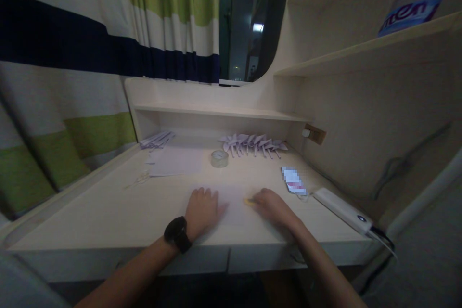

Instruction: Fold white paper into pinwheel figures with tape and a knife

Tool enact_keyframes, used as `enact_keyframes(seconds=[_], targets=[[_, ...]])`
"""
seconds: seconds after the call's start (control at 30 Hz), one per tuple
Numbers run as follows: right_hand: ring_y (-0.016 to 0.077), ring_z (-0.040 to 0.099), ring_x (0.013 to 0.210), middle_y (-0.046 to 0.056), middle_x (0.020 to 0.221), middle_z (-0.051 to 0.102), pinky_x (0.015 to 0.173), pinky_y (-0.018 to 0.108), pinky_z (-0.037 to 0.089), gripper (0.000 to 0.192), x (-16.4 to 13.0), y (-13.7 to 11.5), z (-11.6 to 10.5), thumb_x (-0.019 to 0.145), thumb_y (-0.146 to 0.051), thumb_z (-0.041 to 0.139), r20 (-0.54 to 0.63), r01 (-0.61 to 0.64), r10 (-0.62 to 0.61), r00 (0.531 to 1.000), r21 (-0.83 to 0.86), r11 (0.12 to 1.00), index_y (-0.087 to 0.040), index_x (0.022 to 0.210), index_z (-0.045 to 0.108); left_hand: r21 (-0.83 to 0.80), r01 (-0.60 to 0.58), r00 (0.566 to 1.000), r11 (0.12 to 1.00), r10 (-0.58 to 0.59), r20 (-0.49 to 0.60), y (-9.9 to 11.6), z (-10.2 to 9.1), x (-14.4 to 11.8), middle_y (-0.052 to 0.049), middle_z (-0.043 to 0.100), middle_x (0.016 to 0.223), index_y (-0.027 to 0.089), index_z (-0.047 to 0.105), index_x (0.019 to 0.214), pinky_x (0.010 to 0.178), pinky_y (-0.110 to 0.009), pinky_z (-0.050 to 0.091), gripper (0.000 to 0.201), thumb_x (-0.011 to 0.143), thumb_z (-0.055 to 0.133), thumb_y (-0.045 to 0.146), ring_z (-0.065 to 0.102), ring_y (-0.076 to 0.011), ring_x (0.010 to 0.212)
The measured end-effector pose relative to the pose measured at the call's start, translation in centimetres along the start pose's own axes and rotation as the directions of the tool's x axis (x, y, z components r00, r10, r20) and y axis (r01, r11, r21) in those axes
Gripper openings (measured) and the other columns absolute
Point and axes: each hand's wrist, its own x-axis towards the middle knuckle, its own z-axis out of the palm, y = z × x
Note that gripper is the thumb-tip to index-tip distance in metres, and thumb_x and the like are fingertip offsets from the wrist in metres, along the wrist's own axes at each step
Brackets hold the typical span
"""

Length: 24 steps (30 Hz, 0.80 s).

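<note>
My left hand [204,209], with a black watch [177,234] on its wrist, lies flat with fingers spread on a white sheet of paper [235,209]. The sheet is blurred and hard to tell from the pale desk. At its right side, my right hand [270,206] is closed around a small yellow-and-dark tool [249,201]. Its yellow end points left over the paper. Blur hides the tool's exact kind. Beyond the hands stands a roll of clear tape [219,158]. Several white paper pinwheels [252,144] lie in a row at the back.
A stack of white paper [178,156] and folded paper strips [158,140] lie back left, with thin string [139,180] nearby. At right are a phone [294,181], a white power strip [342,211] with cables, and a wall socket [315,134]. A bottle [415,7] stands on the shelf [361,55].
</note>
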Motion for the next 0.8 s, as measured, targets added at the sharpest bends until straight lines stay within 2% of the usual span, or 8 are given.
enact_keyframes(seconds=[0.03,0.1,0.17,0.2,0.3,0.4,0.53,0.8], targets=[[0.0179,0.057,0.082,0.008,0.085,0.063,0.071,0.024,0.036,0.015,0.3,0.4,0.0,0.081,-0.023,0.056,-0.008,0.008,-0.008,1.000,0.015,1.000,-0.017,0.087,0.069,-0.009,-0.017,1.000,1.000,0.017,-0.009,0.3,-0.2,0.1,-0.020,0.064,0.104,0.013,0.061,0.116,0.088,-0.052,0.037,0.068,0.090,0.019,0.060,0.054,-0.0355,0.102],[0.0172,0.057,0.080,0.007,0.085,0.064,0.070,0.024,0.037,0.015,0.7,1.0,0.2,0.080,-0.021,0.058,-0.035,0.023,-0.021,0.999,0.060,0.998,-0.017,0.088,0.070,-0.064,-0.128,0.992,0.990,0.127,-0.015,0.7,-0.3,0.4,-0.016,0.057,0.123,0.020,0.054,0.127,0.096,-0.054,0.031,0.062,0.091,0.019,0.059,0.046,-0.0354,0.117],[0.0173,0.057,0.080,0.007,0.087,0.065,0.071,0.024,0.037,0.018,0.9,1.3,0.4,0.079,-0.021,0.059,-0.069,0.044,-0.036,0.997,0.120,0.992,-0.018,0.093,0.070,-0.138,-0.224,0.973,0.965,0.229,0.025,0.8,0.2,0.9,-0.008,0.042,0.141,0.032,0.042,0.136,0.102,-0.058,0.022,0.056,0.091,0.018,0.058,0.031,-0.0356,0.131],[0.0175,0.057,0.081,0.007,0.088,0.065,0.072,0.024,0.038,0.020,0.9,1.4,0.4,0.079,-0.021,0.059,-0.080,0.051,-0.040,0.996,0.147,0.988,-0.019,0.095,0.071,-0.170,-0.232,0.967,0.958,0.246,0.063,0.7,0.7,1.1,-0.005,0.036,0.146,0.037,0.037,0.138,0.102,-0.061,0.019,0.055,0.091,0.017,0.059,0.025,-0.0366,0.134],[0.0182,0.058,0.082,0.007,0.090,0.065,0.073,0.025,0.039,0.021,0.7,1.6,0.5,0.079,-0.023,0.060,-0.075,0.050,-0.036,0.997,0.193,0.980,-0.020,0.096,0.071,-0.218,-0.164,0.966,0.962,0.202,0.163,0.2,2.0,1.7,-0.005,0.026,0.151,0.040,0.030,0.141,0.100,-0.067,0.013,0.059,0.089,0.013,0.063,0.019,-0.0405,0.136],[0.0180,0.058,0.081,0.007,0.089,0.065,0.072,0.025,0.040,0.021,0.3,1.7,0.3,0.079,-0.024,0.060,-0.055,0.057,-0.047,0.997,0.203,0.977,-0.021,0.097,0.072,-0.225,-0.109,0.971,0.968,0.153,0.186,-0.8,2.8,2.2,-0.005,0.023,0.152,0.040,0.030,0.141,0.100,-0.069,0.009,0.061,0.088,0.012,0.065,0.016,-0.0423,0.136],[0.0169,0.058,0.078,0.006,0.088,0.064,0.071,0.025,0.041,0.022,-0.3,1.4,0.2,0.080,-0.022,0.060,-0.036,0.102,-0.097,0.995,0.200,0.974,-0.022,0.098,0.071,-0.225,-0.076,0.968,0.971,0.126,0.215,-1.6,2.8,2.6,-0.005,0.022,0.152,0.040,0.031,0.140,0.099,-0.070,0.008,0.063,0.087,0.011,0.067,0.015,-0.0430,0.136],[0.0166,0.057,0.076,0.006,0.084,0.064,0.069,0.024,0.040,0.020,-0.7,0.2,0.4,0.080,-0.024,0.060,-0.041,0.175,-0.171,0.984,0.183,0.967,-0.022,0.095,0.072,-0.224,-0.072,0.970,0.972,0.120,0.210,-1.1,2.8,2.7,-0.006,0.022,0.152,0.039,0.031,0.141,0.099,-0.070,0.007,0.066,0.086,0.012,0.069,0.014,-0.0426,0.136]])
